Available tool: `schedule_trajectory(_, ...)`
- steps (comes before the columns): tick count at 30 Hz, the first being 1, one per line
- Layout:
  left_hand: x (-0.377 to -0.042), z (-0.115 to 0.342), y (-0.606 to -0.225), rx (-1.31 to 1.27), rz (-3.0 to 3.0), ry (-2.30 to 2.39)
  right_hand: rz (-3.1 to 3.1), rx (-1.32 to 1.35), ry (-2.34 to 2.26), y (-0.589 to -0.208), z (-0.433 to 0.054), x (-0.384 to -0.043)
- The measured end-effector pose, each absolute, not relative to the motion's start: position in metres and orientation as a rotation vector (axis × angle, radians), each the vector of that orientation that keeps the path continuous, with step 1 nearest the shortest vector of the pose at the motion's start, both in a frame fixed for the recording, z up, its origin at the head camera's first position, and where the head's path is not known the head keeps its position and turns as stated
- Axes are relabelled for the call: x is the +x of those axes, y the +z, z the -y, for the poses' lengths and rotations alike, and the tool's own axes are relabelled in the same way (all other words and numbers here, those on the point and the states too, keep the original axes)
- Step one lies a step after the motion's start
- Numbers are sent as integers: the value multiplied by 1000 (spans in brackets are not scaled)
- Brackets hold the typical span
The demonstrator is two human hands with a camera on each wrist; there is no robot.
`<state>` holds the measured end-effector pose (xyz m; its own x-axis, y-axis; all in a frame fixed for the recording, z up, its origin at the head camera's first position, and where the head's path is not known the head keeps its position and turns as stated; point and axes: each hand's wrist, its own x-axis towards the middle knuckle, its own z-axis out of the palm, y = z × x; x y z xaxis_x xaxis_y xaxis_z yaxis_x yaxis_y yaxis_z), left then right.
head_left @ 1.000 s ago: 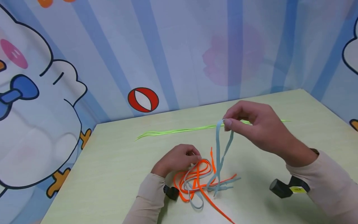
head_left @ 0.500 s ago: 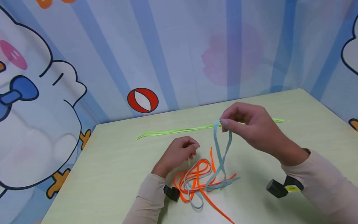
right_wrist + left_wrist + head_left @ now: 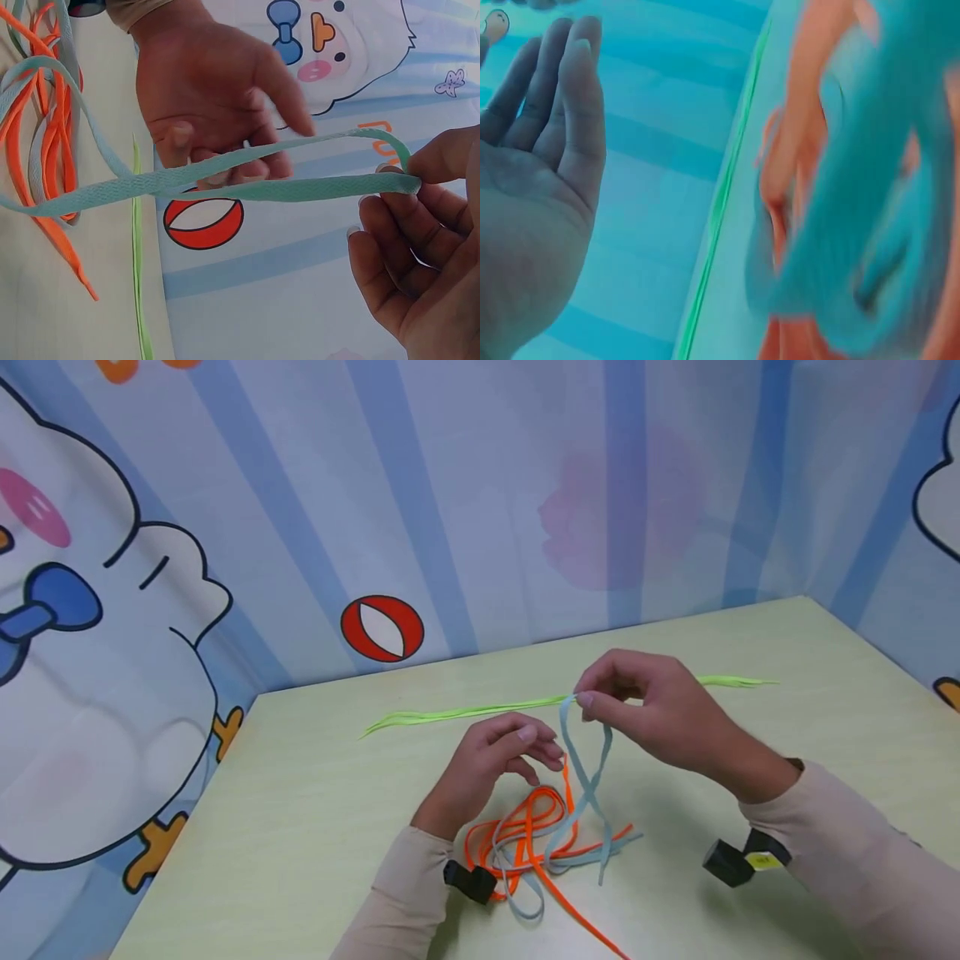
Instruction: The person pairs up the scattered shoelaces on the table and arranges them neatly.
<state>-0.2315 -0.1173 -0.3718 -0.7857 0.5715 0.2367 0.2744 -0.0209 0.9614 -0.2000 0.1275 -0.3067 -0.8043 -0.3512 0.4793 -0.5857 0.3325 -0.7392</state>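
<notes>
My right hand (image 3: 652, 714) pinches a light blue flat shoelace (image 3: 588, 793) between thumb and fingers, holding up a loop whose two strands cross lower down. In the right wrist view the bent lace (image 3: 292, 189) stretches from my right fingertips (image 3: 367, 204) towards the pile. Just left of the raised loop is my left hand (image 3: 491, 764), fingers loosely bent and holding nothing; in the left wrist view its fingers (image 3: 581, 120) look fairly straight. Beneath it lies a tangle of an orange shoelace (image 3: 529, 835) with grey-blue lace (image 3: 542, 906) wound through it.
Green shoelaces (image 3: 450, 713) lie stretched across the back of the pale table (image 3: 315, 810), partly hidden behind my right hand. A printed cartoon backdrop (image 3: 510, 510) rises at the table's rear edge. Each wrist carries a small black camera (image 3: 727, 862).
My left hand has lifted off the tangle and moved up and right, fingers spreading towards the blue lace. My right hand has shifted slightly left and down, still pinching the lace.
</notes>
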Motion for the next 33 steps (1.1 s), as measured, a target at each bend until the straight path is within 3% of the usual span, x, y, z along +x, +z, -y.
schedule_trajectory(7,-219,105,-358,1025,-1921,1944,2359,870,1446,-308,-127,-200)
schedule_trajectory(33,-212,105,-350,1006,-1873,2019,2391,904,1425,-306,-128,-201)
